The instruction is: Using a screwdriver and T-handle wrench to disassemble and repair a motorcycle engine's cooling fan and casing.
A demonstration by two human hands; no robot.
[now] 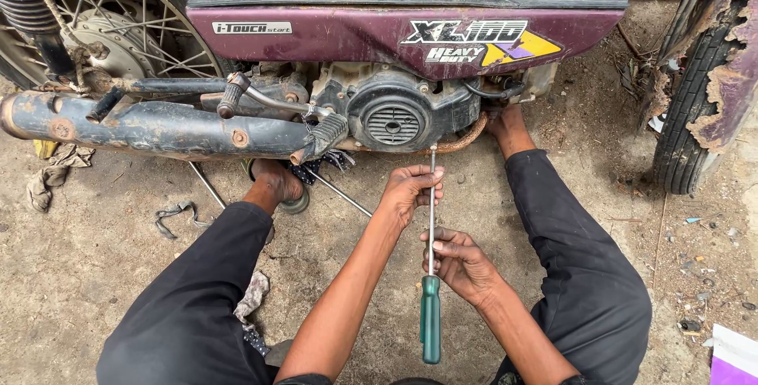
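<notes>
Fingers of the left hand (409,191) pinch the long green-handled steel screwdriver (430,274) near its tip. Right hand (460,262) wraps the shank lower down, with the maroon moped's grey engine casing (392,116) at twelve o'clock.

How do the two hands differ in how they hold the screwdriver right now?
The left hand grips the screwdriver high on its bare metal shaft, near the tip by the engine cover; the right hand pinches the shaft lower, just above the green handle. The left hand is a curled fist; the right hand's fingers lie flatter across the shaft. Both touch metal, neither the handle.

Both hands (410,192) (462,262) on green-handled screwdriver (430,274) before moped engine (393,112)
</notes>
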